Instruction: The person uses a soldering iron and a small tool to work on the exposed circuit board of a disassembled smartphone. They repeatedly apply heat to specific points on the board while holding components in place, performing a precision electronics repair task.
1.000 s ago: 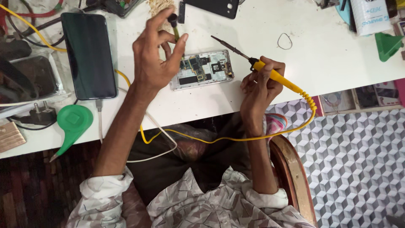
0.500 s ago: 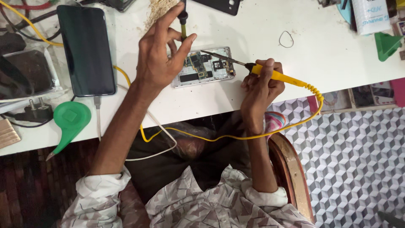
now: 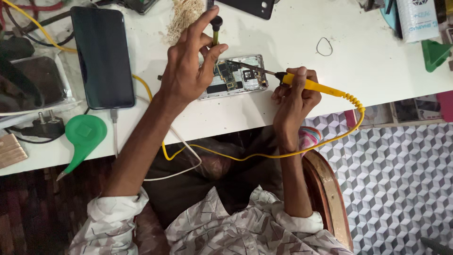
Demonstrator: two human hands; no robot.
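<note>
Spanning everything, white table [image 3: 368, 71], smooth and matte. Left of opened phone [image 3: 234, 76]: glossy black slab phone [image 3: 103, 56], green teardrop tool [image 3: 84, 137]. Above opened phone: left hand [image 3: 188, 66], fingers pinching dark-knobbed tool [image 3: 216, 28] upright, likely for steadying. Right of it: right hand [image 3: 295, 97], fingers wrapped tight round yellow soldering iron [image 3: 311, 85], tip resting on bare circuit board.

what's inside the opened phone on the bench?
Inside the opened phone: a green circuit board with dark chips, and the soldering iron tip reaching in. The left hand covers its left end.
</note>
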